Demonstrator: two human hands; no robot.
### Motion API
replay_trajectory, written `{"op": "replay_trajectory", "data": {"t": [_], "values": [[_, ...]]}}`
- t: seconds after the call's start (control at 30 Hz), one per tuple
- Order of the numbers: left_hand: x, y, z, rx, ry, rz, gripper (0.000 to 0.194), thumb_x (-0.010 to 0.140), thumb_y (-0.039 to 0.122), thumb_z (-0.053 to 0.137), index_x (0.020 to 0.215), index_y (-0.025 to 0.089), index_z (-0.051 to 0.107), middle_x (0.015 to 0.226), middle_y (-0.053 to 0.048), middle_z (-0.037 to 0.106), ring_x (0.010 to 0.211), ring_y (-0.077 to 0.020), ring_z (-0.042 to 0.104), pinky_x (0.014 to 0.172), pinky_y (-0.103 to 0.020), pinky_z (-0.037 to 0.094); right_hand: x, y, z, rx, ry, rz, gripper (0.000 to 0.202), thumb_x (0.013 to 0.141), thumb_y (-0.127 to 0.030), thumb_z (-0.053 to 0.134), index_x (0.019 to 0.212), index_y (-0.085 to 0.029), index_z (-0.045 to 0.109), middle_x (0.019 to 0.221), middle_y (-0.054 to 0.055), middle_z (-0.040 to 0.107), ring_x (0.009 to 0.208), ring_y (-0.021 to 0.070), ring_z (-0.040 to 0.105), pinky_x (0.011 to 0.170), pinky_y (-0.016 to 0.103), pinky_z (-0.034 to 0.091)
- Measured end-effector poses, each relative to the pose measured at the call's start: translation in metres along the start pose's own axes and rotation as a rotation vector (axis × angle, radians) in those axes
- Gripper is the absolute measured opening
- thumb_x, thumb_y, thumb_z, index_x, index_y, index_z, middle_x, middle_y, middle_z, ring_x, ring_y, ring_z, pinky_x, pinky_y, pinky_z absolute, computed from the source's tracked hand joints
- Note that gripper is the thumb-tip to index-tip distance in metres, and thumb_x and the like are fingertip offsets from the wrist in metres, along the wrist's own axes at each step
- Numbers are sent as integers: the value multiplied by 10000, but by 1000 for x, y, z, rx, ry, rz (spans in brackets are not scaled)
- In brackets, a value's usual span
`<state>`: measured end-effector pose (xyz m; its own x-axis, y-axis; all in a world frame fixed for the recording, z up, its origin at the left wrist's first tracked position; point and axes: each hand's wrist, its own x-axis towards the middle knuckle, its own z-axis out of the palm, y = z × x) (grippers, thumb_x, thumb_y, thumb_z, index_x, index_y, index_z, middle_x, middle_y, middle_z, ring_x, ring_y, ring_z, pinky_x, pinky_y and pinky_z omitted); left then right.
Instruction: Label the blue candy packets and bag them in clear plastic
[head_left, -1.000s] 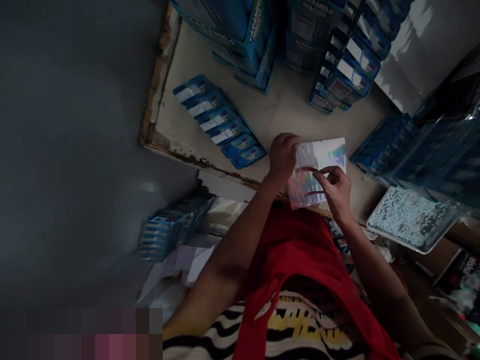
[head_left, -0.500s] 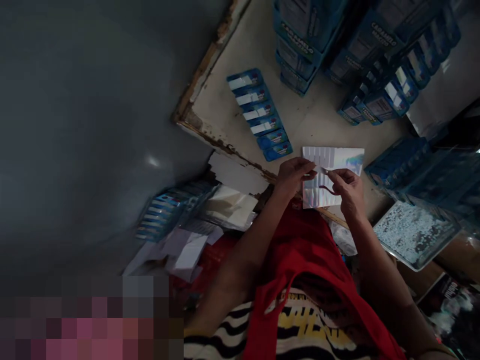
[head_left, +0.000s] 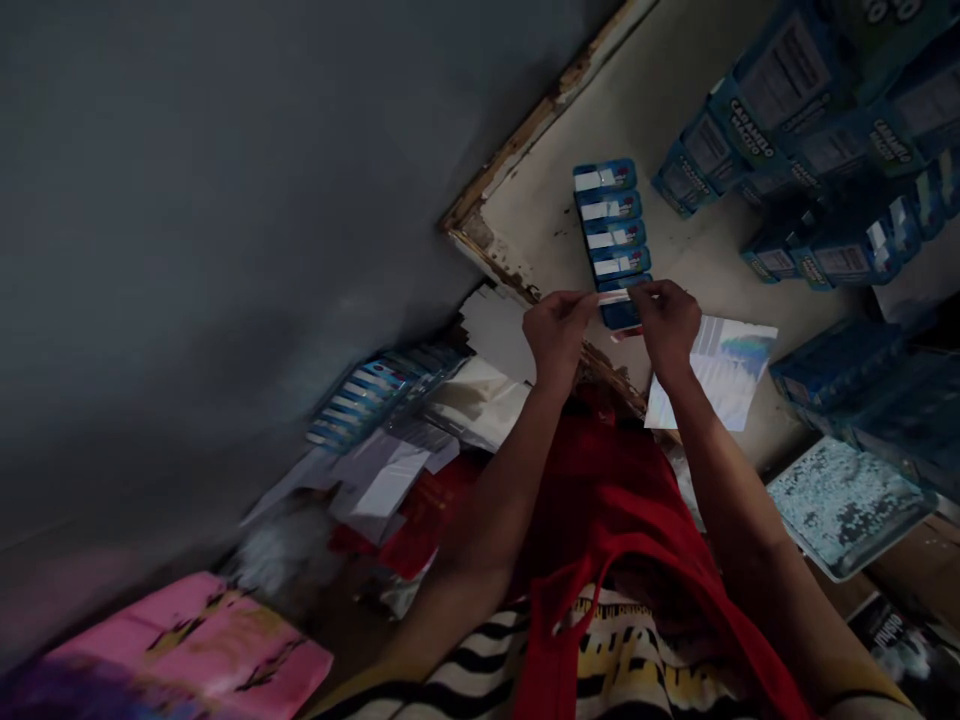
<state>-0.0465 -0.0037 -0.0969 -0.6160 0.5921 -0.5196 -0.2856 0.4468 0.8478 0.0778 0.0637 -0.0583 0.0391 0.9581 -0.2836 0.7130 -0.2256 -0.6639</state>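
- Pinching one end of a thin pale strip (head_left: pixel 613 297) with the left hand (head_left: pixel 555 335) and the other end with the right hand (head_left: pixel 670 328), each grip narrow and closed on it.
- Carried away from the silvery sheet (head_left: pixel 727 370), over which both hands worked half a second ago, to the lower end of the row of blue packs (head_left: pixel 626 240) (touching or just above, cannot tell which).
- Also showing below the right hand: a reddish piece (head_left: pixel 628 334), too dim to identify.
- Left lying on the worktop (head_left: pixel 540 230), partly hidden by the right arm (head_left: pixel 731 490), as to the sheet; a second ago, under both hands.
- Unchanged along the row: white strips (head_left: pixel 598 210) on the upper four packs, as before.
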Motion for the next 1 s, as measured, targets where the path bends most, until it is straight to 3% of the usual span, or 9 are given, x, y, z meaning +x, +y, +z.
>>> {"op": "replay_trajectory", "data": {"t": [0.37,0.43,0.53,0.6,0.7,0.8,0.87,0.93,1.0], "values": [[14,-12,1,-114,-61,-86,175,751,336,857,766,195,756,639,19,668,593,-121,584,595,-242,470,11,0,8,-193,-51,31,215,909,-425,683,886,-225,758,790,27,728,776,237,668,751,348,461],[17,-15,3,-165,-77,-164,213,728,346,882,760,182,749,629,17,661,583,-118,587,594,-241,475,16,1,8,-230,-54,67,216,880,-439,711,924,-228,716,824,27,725,817,249,679,777,358,473],[28,-24,8,-292,-136,-383,251,690,298,920,771,166,723,631,15,660,553,-103,591,589,-231,479,30,8,10,-257,28,138,381,787,-507,791,991,-232,623,825,12,679,839,258,663,795,372,485],[36,-32,13,-325,-172,-500,249,699,257,914,765,167,692,621,23,643,520,-83,571,562,-212,454,39,15,10,-224,37,157,433,751,-557,807,944,-249,571,779,-12,632,806,247,641,784,373,489],[39,-41,16,-284,-118,-512,233,741,228,873,772,182,646,591,47,601,485,-72,529,505,-195,388,43,21,6,-112,-19,127,407,766,-579,784,848,-271,531,687,-50,572,719,213,612,736,347,482],[23,-39,8,-211,76,-325,235,762,267,840,844,204,629,618,70,587,501,-83,544,506,-202,400,36,22,-5,22,-24,130,381,804,-570,769,865,-277,533,606,-80,521,617,186,586,647,313,457],[2,-30,-3,-155,110,-159,273,791,397,827,871,207,648,665,58,603,539,-87,571,540,-208,440,27,19,-12,130,-20,126,392,838,-592,756,906,-280,530,598,-89,503,565,169,564,591,298,442],[-21,-15,-12,-136,-9,-121,415,808,590,789,906,197,700,726,17,655,576,-100,605,558,-218,470,18,16,-16,241,-30,98,409,874,-628,732,943,-283,522,615,-92,495,544,154,552,557,287,439],[-39,1,-15,-174,-207,-230,600,752,739,770,964,178,748,794,-34,715,595,-127,643,560,-244,505,12,12,-17,315,-45,84,418,886,-642,728,953,-285,520,621,-93,493,539,146,550,535,275,434]]}}
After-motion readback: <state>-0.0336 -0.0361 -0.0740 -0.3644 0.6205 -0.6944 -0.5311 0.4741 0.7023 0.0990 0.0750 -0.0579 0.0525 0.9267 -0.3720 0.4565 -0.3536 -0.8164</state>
